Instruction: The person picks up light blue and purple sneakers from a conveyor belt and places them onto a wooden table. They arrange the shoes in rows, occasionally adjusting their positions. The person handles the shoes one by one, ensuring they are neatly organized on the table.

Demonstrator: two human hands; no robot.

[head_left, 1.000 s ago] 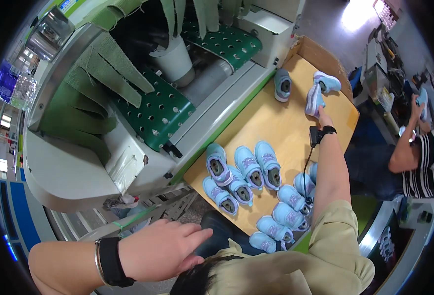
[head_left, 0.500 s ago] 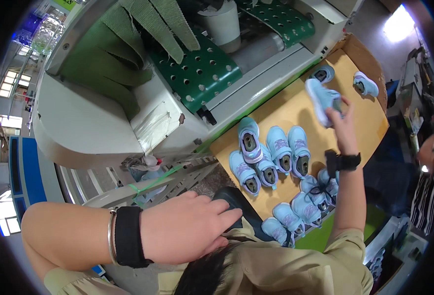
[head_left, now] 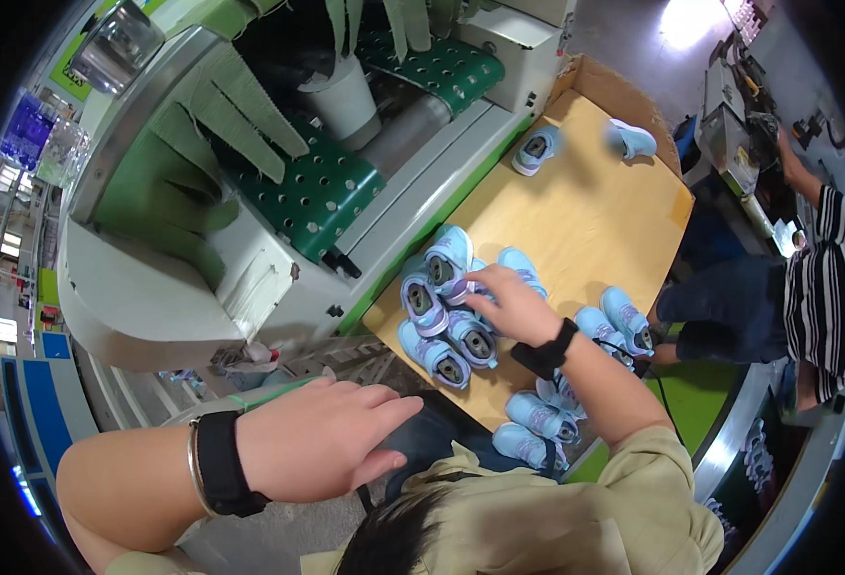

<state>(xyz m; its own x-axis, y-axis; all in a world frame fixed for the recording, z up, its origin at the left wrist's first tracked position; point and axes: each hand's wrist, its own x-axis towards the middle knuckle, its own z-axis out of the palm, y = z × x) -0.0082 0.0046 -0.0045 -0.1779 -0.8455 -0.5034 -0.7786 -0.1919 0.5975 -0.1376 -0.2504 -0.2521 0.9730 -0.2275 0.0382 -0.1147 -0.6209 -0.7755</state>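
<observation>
A light blue child's shoe with a dark insert in its opening is in my right hand. My thumb and fingers pinch it near the heel, at the top of a cluster of matching shoes. Another shoe rests on the cluster just beside it, with a lower shoe and a neighbouring shoe beneath. Part of a shoe shows behind my right hand. My left hand hangs in front of my body, fingers loosely stretched, with nothing in it.
The shoes sit on a tan board beside a machine with a green perforated belt. Two single shoes lie at its far end, one by the cardboard edge. More shoes line the near right. A person in a striped top stands at right.
My right hand has brought a shoe from the far end of the board to the cluster. My view has shifted to the right. The left hand stays in front of me, empty.
</observation>
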